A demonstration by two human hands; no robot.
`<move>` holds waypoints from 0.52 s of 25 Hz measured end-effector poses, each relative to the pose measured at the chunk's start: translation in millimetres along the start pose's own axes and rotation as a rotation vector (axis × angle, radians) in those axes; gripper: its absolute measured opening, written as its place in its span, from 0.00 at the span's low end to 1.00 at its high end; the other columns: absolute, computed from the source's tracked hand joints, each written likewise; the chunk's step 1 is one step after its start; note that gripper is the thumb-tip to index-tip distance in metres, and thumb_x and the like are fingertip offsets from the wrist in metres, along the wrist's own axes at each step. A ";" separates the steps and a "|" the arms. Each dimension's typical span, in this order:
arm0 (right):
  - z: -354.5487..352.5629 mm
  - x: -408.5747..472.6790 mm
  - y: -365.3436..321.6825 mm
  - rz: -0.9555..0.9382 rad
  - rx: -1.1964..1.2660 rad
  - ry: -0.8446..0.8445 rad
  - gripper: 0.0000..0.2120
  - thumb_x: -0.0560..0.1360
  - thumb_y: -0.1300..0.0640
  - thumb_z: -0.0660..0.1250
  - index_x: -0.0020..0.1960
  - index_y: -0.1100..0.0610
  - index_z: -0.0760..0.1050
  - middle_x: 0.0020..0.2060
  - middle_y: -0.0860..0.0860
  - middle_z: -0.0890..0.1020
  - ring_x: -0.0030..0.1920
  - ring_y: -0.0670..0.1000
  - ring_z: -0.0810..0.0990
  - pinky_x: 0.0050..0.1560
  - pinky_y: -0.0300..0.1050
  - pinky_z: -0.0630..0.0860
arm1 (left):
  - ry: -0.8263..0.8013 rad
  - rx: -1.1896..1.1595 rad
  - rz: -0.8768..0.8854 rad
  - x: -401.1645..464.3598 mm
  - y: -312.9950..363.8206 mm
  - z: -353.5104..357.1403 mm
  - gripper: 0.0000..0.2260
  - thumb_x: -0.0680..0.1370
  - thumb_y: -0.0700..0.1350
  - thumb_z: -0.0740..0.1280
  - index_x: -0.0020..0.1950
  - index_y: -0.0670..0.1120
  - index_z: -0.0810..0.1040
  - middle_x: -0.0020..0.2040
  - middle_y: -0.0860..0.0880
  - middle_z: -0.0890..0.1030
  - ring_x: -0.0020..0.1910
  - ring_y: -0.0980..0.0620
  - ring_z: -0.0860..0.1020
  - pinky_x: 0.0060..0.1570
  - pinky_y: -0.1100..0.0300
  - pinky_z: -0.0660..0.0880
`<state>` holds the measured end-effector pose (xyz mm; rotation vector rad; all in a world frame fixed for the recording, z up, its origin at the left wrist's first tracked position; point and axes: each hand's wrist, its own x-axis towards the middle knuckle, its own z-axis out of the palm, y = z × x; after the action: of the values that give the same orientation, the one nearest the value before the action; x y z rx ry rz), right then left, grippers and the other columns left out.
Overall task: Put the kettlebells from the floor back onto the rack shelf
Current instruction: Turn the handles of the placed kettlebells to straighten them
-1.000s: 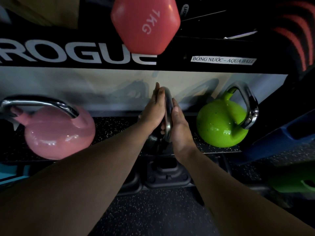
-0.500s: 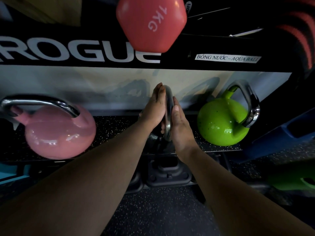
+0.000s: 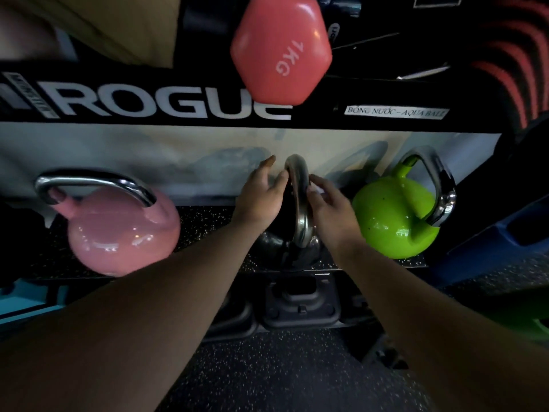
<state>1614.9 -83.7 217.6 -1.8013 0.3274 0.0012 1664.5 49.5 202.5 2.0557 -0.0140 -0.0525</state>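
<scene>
A black kettlebell (image 3: 274,242) with a steel handle stands upright on the speckled rack shelf (image 3: 208,230), between a pink kettlebell (image 3: 118,233) on the left and a green kettlebell (image 3: 392,215) on the right. My left hand (image 3: 260,197) is on the left side of the handle with its fingers spread, the fingertips just touching the steel. My right hand (image 3: 332,208) is on the right side, fingers loose and apart, barely off the handle. Neither hand is wrapped around it.
A pink 1 kg dumbbell (image 3: 279,49) sticks out from the upper shelf just above my hands. A blue object (image 3: 490,239) sits at the right end. Something green and blurred (image 3: 528,316) lies on the floor at lower right. A black rack foot (image 3: 300,304) sits below the shelf.
Both hands were pressed flat against the black kettlebell's handle; now they have spread apart and loosened off it. The kettlebell stays standing on the shelf.
</scene>
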 end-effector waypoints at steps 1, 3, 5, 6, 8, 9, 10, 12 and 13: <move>-3.6 3.2 -5.8 -0.060 -0.169 0.032 0.20 0.76 0.49 0.63 0.67 0.44 0.72 0.58 0.55 0.79 0.57 0.56 0.78 0.64 0.57 0.73 | 0.059 0.049 0.059 -10.0 -7.5 -12.5 0.19 0.80 0.55 0.62 0.70 0.52 0.72 0.66 0.49 0.77 0.60 0.50 0.78 0.61 0.54 0.75; -3.2 2.7 -21.3 -0.215 -0.525 0.066 0.23 0.75 0.52 0.65 0.69 0.46 0.70 0.61 0.57 0.74 0.61 0.61 0.71 0.66 0.58 0.69 | 0.198 0.093 0.136 -29.8 -19.8 -40.4 0.10 0.78 0.51 0.65 0.57 0.52 0.80 0.54 0.53 0.83 0.46 0.54 0.82 0.48 0.52 0.80; 13.8 -2.3 -36.8 -0.404 -0.701 0.062 0.24 0.74 0.55 0.65 0.70 0.48 0.70 0.62 0.58 0.73 0.62 0.62 0.68 0.65 0.57 0.68 | 0.374 0.131 0.131 -47.2 -31.3 -72.1 0.07 0.76 0.52 0.65 0.45 0.52 0.80 0.42 0.55 0.83 0.39 0.55 0.81 0.39 0.54 0.78; 28.9 -7.1 -44.5 -0.488 -0.733 0.033 0.24 0.74 0.55 0.65 0.70 0.49 0.70 0.62 0.57 0.74 0.61 0.62 0.68 0.65 0.57 0.68 | 0.485 0.152 0.108 -55.7 -36.6 -89.1 0.08 0.76 0.52 0.65 0.42 0.50 0.78 0.38 0.54 0.82 0.36 0.54 0.79 0.36 0.55 0.76; 73.9 -15.1 -49.7 -0.560 -0.719 -0.071 0.22 0.75 0.53 0.65 0.69 0.50 0.70 0.60 0.57 0.75 0.61 0.61 0.69 0.64 0.58 0.69 | 0.718 0.148 0.027 -70.3 -55.0 -124.7 0.07 0.75 0.53 0.63 0.41 0.50 0.74 0.38 0.53 0.79 0.39 0.52 0.76 0.39 0.55 0.70; 96.9 -17.2 -50.2 -0.532 -0.686 -0.123 0.22 0.75 0.51 0.65 0.68 0.49 0.70 0.60 0.57 0.74 0.61 0.61 0.70 0.64 0.58 0.69 | 0.813 0.103 -0.030 -72.3 -65.2 -140.3 0.08 0.74 0.53 0.64 0.46 0.50 0.75 0.44 0.50 0.80 0.44 0.49 0.76 0.45 0.55 0.70; 124.1 -19.6 -51.2 -0.486 -0.646 -0.173 0.21 0.76 0.49 0.64 0.68 0.48 0.70 0.60 0.56 0.74 0.62 0.61 0.71 0.64 0.58 0.70 | 0.885 0.057 -0.123 -73.1 -74.3 -159.0 0.14 0.74 0.54 0.65 0.55 0.46 0.75 0.54 0.45 0.79 0.53 0.44 0.76 0.53 0.53 0.70; 179.4 -26.9 -56.6 -0.426 -0.582 -0.269 0.22 0.76 0.45 0.63 0.68 0.47 0.69 0.61 0.56 0.74 0.64 0.59 0.71 0.65 0.56 0.70 | 0.942 0.004 -0.371 -72.1 -99.2 -198.1 0.29 0.75 0.56 0.67 0.69 0.40 0.67 0.67 0.38 0.71 0.65 0.37 0.69 0.63 0.49 0.65; 204.2 -30.9 -61.7 -0.406 -0.552 -0.301 0.23 0.76 0.43 0.63 0.69 0.47 0.68 0.61 0.56 0.73 0.64 0.59 0.71 0.66 0.56 0.70 | 0.920 -0.029 -0.451 -70.1 -108.6 -216.5 0.31 0.76 0.58 0.67 0.71 0.40 0.65 0.69 0.38 0.68 0.67 0.36 0.67 0.63 0.49 0.64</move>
<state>1634.1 130.7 229.1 -2.3473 -0.2870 0.0826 1602.5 293.8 209.5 1.8456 1.0019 0.6064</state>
